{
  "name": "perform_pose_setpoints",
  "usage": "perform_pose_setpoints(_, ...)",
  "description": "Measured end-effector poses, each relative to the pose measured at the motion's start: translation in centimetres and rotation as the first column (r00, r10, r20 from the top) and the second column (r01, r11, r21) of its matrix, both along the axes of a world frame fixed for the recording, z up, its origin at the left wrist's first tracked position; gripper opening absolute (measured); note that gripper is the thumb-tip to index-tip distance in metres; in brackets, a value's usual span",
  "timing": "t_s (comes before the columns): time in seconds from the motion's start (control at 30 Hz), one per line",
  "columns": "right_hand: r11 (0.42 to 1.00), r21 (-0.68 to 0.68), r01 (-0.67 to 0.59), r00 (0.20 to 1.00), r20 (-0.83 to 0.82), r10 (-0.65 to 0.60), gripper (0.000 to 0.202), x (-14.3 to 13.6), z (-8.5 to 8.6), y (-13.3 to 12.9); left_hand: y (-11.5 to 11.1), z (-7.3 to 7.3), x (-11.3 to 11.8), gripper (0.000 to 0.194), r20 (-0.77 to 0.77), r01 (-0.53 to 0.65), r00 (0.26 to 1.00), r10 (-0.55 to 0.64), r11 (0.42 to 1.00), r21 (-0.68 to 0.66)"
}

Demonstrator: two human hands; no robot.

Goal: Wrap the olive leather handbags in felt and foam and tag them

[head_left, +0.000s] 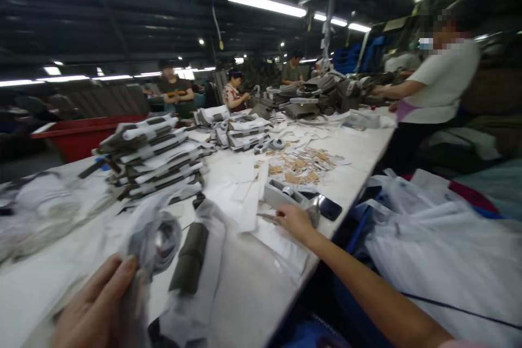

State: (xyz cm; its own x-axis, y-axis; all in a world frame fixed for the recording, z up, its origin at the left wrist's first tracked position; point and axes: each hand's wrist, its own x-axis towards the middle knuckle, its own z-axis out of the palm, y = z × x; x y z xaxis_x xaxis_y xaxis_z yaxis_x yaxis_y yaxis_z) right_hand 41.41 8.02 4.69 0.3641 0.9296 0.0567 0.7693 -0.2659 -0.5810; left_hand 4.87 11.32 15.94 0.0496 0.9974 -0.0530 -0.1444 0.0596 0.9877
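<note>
My left hand (95,299), at the lower left, grips a bundle wrapped in clear film (141,234), blurred, with a round coil showing at its upper right. Beside it on the table lies an olive-grey rolled piece (191,258) in translucent wrapping. My right hand (293,221) reaches over the table's right part, its fingers closed round a small pointed metal tool (267,218), perhaps scissors. Just behind that hand sits a grey open box (281,194). A dark phone (328,207) lies right of the box. White paper sheets (281,244) lie under and near my right hand.
Stacked wrapped grey pieces (155,155) stand at the left, with brown tags (302,163) scattered mid-table. A red bin (89,133) is beyond. White plastic bags (444,244) fill the right side. A person (442,76) stands at the table's far right; others work behind.
</note>
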Motion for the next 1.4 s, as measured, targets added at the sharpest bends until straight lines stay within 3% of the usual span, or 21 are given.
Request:
perform_pose_setpoints(0.07, 0.992, 0.107, -0.068, 0.994, -0.080, 0.077, 0.018, -0.1, 0.8, 0.1, -0.1, 0.7, -0.1, 0.053, -0.027, -0.076, 0.997, 0.075, 0.997, -0.017)
perform_pose_setpoints(0.17, 0.962, 0.211, -0.176, 0.952, -0.212, 0.221, 0.029, -1.5, 2.4, 0.6, -0.3, 1.4, 0.7, 0.046, -0.001, -0.018, 1.000, 0.018, 1.000, 0.004)
perform_pose_setpoints(0.37, 0.901, 0.265, -0.343, 0.733, -0.525, 0.433, 0.034, -6.0, 5.0, 0.7, -1.4, 2.5, 1.8, 0.031, -0.030, 0.087, 0.996, -0.084, 0.990, 0.110)
perform_pose_setpoints(0.47, 0.907, 0.259, -0.331, 0.731, -0.538, 0.420, 0.039, -6.5, 4.5, 1.5, -1.6, 2.9, 1.9, 0.031, -0.064, 0.090, 0.995, -0.082, 0.986, 0.143)
perform_pose_setpoints(0.63, 0.944, 0.199, -0.263, 0.800, -0.502, 0.329, 0.046, -6.1, 3.4, 2.2, -1.3, 2.6, 1.7, 0.036, -0.103, 0.097, 0.991, -0.081, 0.982, 0.160)
perform_pose_setpoints(0.87, 0.801, 0.315, -0.509, 0.629, -0.499, 0.596, 0.031, -9.0, 7.7, 0.5, -0.8, 2.4, 1.4, 0.033, -0.220, 0.159, 0.969, -0.113, 0.966, 0.203)
perform_pose_setpoints(1.1, 0.705, 0.464, -0.536, 0.638, -0.323, 0.699, 0.020, -13.5, 10.8, 2.7, -2.0, 3.8, 2.1, 0.034, -0.303, 0.226, 0.942, -0.146, 0.941, 0.252)
perform_pose_setpoints(1.17, 0.688, 0.520, -0.506, 0.605, -0.354, 0.713, 0.021, -14.8, 11.3, 3.5, -2.2, 4.0, 2.2, 0.034, -0.333, 0.242, 0.931, -0.148, 0.935, 0.260)
perform_pose_setpoints(1.2, 0.690, 0.535, -0.487, 0.550, -0.426, 0.719, 0.022, -15.3, 11.5, 3.7, -2.2, 4.0, 2.1, 0.035, -0.352, 0.243, 0.926, -0.139, 0.932, 0.270)
perform_pose_setpoints(1.27, 0.708, 0.528, -0.469, 0.332, -0.638, 0.695, 0.027, -16.2, 11.7, 3.8, -2.3, 4.1, 1.8, 0.034, -0.386, 0.233, 0.917, -0.106, 0.926, 0.298)
perform_pose_setpoints(1.33, 0.713, 0.486, -0.505, 0.061, -0.804, 0.592, 0.035, -16.6, 11.7, 3.4, -2.3, 4.1, 1.4, 0.033, -0.406, 0.223, 0.910, -0.084, 0.924, 0.310)
perform_pose_setpoints(1.4, 0.713, 0.443, -0.544, -0.083, -0.874, 0.479, 0.039, -16.7, 11.5, 3.0, -2.3, 4.1, 1.0, 0.032, -0.416, 0.233, 0.904, -0.095, 0.927, 0.294)
